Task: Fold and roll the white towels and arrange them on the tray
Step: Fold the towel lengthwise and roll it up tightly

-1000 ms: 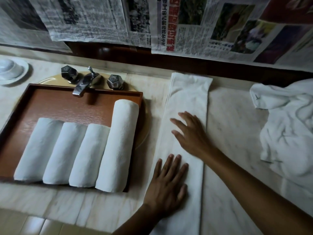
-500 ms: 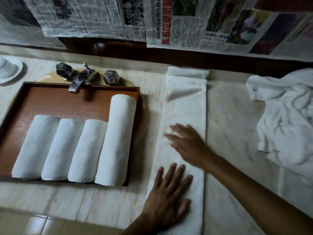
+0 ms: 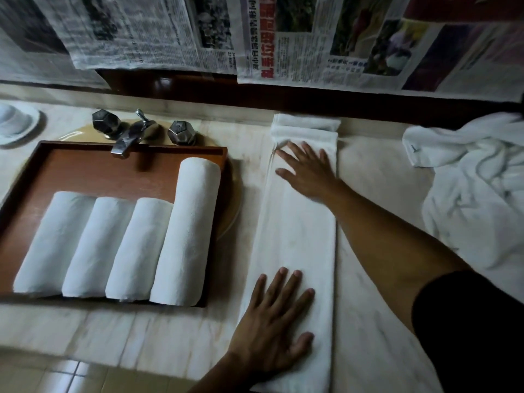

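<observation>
A white towel [image 3: 297,239], folded into a long narrow strip, lies on the marble counter and runs away from me. My left hand [image 3: 279,319] presses flat on its near end with fingers spread. My right hand [image 3: 307,171] lies flat on its far part, just short of the bunched far end. To the left, a brown wooden tray [image 3: 85,171] holds several rolled white towels [image 3: 127,245] side by side; the rightmost roll [image 3: 188,228] is the longest.
A heap of unfolded white towels [image 3: 470,194] lies at the right. A chrome tap with two faceted knobs [image 3: 133,131] stands behind the tray over a sink. A white dish [image 3: 17,123] sits at far left. Newspaper sheets [image 3: 255,32] cover the wall.
My right hand has slid along the towel strip from its middle to its far part. The far end of the towel has bunched up. My left hand stays pressed on the near end.
</observation>
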Action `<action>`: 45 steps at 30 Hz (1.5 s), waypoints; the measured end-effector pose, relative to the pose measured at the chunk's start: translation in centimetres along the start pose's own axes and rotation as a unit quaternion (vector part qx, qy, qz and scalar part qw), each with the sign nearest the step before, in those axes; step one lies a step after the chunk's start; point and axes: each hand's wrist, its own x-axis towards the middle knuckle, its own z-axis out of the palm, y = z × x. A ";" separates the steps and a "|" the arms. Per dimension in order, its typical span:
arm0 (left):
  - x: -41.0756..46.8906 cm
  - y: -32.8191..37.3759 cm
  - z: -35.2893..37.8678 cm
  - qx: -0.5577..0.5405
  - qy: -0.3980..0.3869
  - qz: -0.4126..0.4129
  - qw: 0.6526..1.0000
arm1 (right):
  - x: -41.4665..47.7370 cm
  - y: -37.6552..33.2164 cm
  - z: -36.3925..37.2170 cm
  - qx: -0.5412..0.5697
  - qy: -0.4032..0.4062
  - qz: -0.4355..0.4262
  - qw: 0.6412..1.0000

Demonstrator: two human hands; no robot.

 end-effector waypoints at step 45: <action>-15.4 -0.9 -0.7 -0.015 0.033 0.082 0.996 | -44.1 -9.5 13.6 0.029 0.191 -0.098 0.976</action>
